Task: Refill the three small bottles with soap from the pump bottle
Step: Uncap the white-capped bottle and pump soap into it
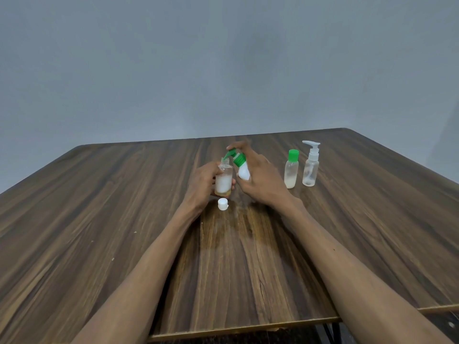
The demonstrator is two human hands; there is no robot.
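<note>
The left hand [202, 181] has its grip curled round an uncapped clear bottle [224, 178] standing mid-worktop [99, 207]; the right hand [258, 177] clamps a tilted white pump bottle [242, 167], green nozzle at that bottle's mouth. A white cap [222, 203] lies just in front; a green-capped bottle [291, 169] and a clear spray bottle [310, 165] stand to the right.

Green-topped white pump bottle [242, 167], white loose cap [222, 204], green-capped clear bottle [291, 169], brown wood-grain table [99, 219].

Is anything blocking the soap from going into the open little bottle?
Nothing visible: the green nozzle of the pump bottle sits right at the open bottle mouth, and its white cap lies on the table.
</note>
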